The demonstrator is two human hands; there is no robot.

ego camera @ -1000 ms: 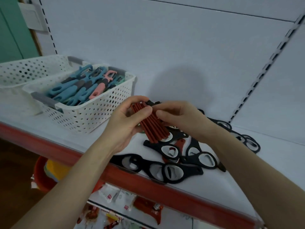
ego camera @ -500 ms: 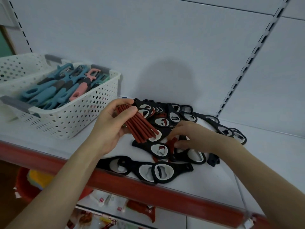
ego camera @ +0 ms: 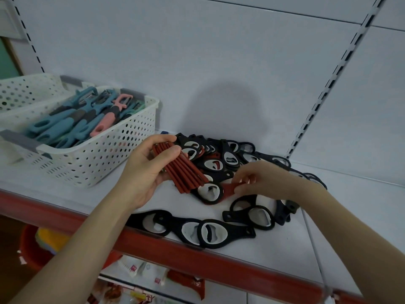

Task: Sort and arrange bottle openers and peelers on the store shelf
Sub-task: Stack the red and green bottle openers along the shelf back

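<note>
The peelers [ego camera: 83, 119], blue, dark and pink, are already gathered in the white perforated basket [ego camera: 103, 163] at the left of the shelf [ego camera: 285, 251], so that part of the sort is judged done. The bottle openers are only partly sorted. A stack of red openers [ego camera: 184, 172] is gripped on edge in the left hand [ego camera: 144, 172], thumb across the top. The right hand [ego camera: 263, 181] is pinched on a single red opener [ego camera: 230, 188] that lies among the loose pile of black openers [ego camera: 219, 159] in the middle of the shelf, just right of the basket. A few more red pieces are seen mixed into the far part of that pile, and several black openers [ego camera: 210, 233] are strewn near the red front edge. By this judgement, the red ones remain to be picked out and the black ones arranged. No brand or legible writing is seen on the openers, peelers or basket; the packets on the lower shelf [ego camera: 140, 268] carry print too small to be read.
</note>
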